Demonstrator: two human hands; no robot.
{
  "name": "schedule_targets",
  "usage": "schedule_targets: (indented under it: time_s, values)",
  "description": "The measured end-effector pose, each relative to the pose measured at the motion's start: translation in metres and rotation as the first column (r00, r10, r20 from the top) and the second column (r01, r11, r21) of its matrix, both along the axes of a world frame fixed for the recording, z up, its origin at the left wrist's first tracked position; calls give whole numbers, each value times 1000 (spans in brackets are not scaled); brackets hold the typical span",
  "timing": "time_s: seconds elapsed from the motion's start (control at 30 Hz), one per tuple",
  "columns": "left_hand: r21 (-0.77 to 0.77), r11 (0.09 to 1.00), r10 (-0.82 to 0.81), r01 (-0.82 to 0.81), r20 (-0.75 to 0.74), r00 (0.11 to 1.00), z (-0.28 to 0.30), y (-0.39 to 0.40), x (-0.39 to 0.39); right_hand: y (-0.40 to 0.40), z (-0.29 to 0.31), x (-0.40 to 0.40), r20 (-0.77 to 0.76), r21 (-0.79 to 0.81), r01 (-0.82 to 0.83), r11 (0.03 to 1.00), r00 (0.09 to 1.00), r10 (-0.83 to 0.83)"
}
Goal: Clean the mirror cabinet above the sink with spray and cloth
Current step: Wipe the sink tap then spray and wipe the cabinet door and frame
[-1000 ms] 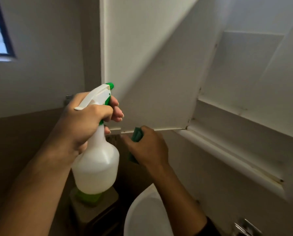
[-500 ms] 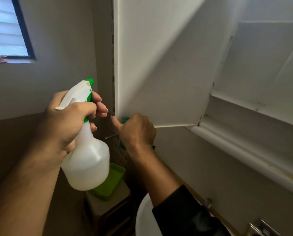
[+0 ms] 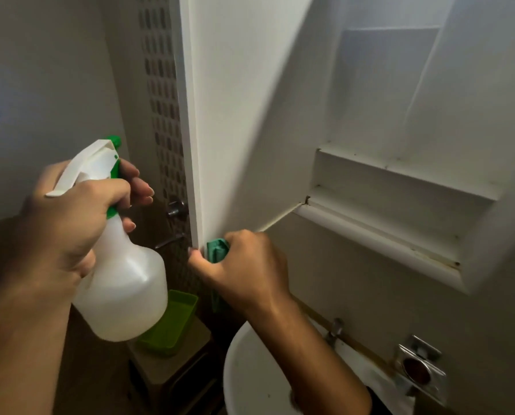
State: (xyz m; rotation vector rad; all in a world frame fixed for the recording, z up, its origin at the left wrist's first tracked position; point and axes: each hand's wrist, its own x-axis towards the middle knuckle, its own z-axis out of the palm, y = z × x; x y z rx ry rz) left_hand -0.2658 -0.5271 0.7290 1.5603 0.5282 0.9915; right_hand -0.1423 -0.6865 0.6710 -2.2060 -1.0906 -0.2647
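White open cabinet door (image 3: 250,115) fills the view; a green cloth (image 3: 217,250) is gripped at its lower corner by the right hand (image 3: 244,271), a translucent white spray bottle (image 3: 124,283) clasped by the left hand (image 3: 70,217).

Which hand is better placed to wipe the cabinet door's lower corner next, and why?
The right hand. It holds the green cloth against the door at its bottom corner. The left hand is busy gripping the spray bottle, away from the door.
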Motion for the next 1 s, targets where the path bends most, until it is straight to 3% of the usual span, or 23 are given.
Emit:
schedule_targets:
  time_s: [0.17, 0.43, 0.73, 1.0]
  values:
    - [-5, 994, -105, 105, 22, 994, -5, -23, 24, -57, 4, -4, 38, 3, 43, 999, 998, -43]
    - [-59, 934, -355, 354, -14, 935, -19, -74, 84, -151, -5, 2, 39, 100, 241, 965, 968, -246]
    - [-47, 904, -427, 425, -103, 898, -32, -139, 140, -239, -8, 58, 109, 125, 506, 853, 848, -519]
    - [-111, 913, -408, 394, -203, 890, -41, -132, 154, -264, -22, 137, -33, 150, 693, 705, 716, -697]
